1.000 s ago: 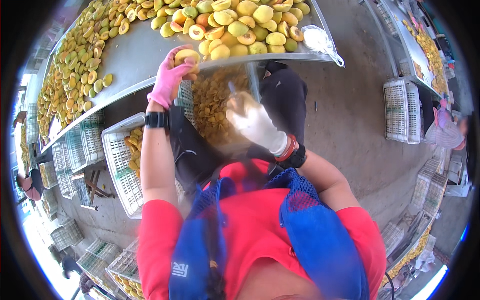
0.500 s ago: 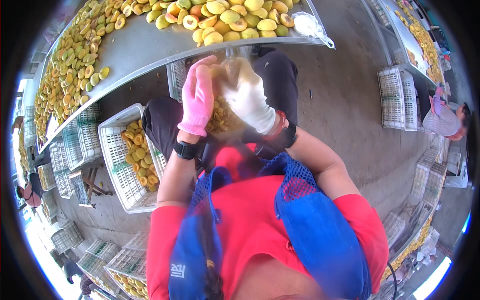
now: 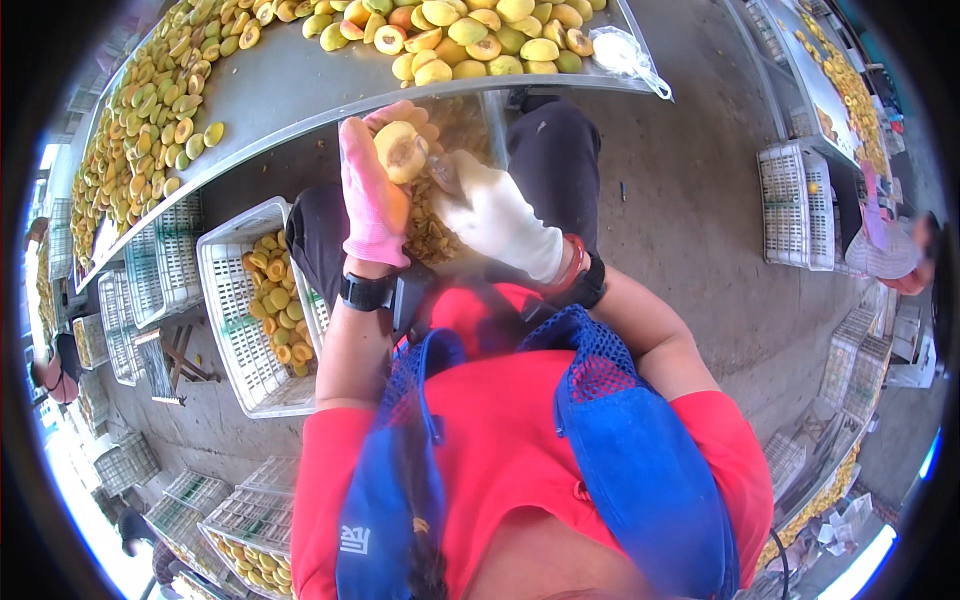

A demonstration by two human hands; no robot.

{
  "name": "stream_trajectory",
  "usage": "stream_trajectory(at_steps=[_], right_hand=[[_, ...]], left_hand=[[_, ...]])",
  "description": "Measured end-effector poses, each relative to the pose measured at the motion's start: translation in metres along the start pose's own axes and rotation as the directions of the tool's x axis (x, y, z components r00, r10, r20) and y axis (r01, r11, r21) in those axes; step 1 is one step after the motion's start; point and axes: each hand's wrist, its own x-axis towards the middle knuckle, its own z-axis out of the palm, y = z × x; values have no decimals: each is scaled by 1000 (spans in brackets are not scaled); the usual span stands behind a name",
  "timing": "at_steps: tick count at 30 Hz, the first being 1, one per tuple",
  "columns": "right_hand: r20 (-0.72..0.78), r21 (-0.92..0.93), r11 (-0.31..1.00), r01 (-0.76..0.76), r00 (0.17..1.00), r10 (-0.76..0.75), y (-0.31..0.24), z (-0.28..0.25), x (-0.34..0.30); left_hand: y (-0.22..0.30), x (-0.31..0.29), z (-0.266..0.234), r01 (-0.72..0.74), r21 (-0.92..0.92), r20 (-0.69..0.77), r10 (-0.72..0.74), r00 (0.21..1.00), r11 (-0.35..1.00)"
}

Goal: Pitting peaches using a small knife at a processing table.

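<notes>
My left hand [image 3: 372, 190], in a pink glove, cups a yellow peach half [image 3: 402, 153] with its cut face and brown pit area turned up. Close against the fruit's right side is my right hand [image 3: 500, 215] in a white glove. Its fingers are closed round a small metal tool [image 3: 446, 177], whose tip reaches to the peach half; its exact kind is blurred. Below both hands, between my knees, lies a heap of brownish-yellow pits and scraps [image 3: 428, 232], partly hidden by the gloves.
Ahead stands a metal table [image 3: 290, 95] bearing many whole and halved peaches [image 3: 470, 35] and a white plastic bag [image 3: 620, 50]. A white crate [image 3: 225, 300] of peach halves is at my left. Stacked crates [image 3: 795, 205] and another person [image 3: 885, 245] are at the right.
My hands have parted a little, the right one moving down and right. The peach half's cut face now shows in my left palm, where it was hidden before.
</notes>
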Motion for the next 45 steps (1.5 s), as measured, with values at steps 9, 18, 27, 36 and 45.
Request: stream_trajectory(at_steps=[9,18,27,36,45], right_hand=[[16,91,996,10,1000,-11,6,7,0],[113,77,994,-75,991,66,10,10,-7],[261,256,950,-178,959,110,5,3,-5],[289,377,909,-177,955,66,28,17,-10],[534,438,769,-466,823,195,19,8,-12]], left_hand=[[-6,-10,19,-64,78,-62,69,996,995],[-8,-11,17,-39,123,-94,51,994,992],[-11,-10,15,-79,153,-45,87,995,985],[-15,-12,16,-126,198,-39,137,990,972],[-7,-11,4,26,143,59,-35,998,989]])
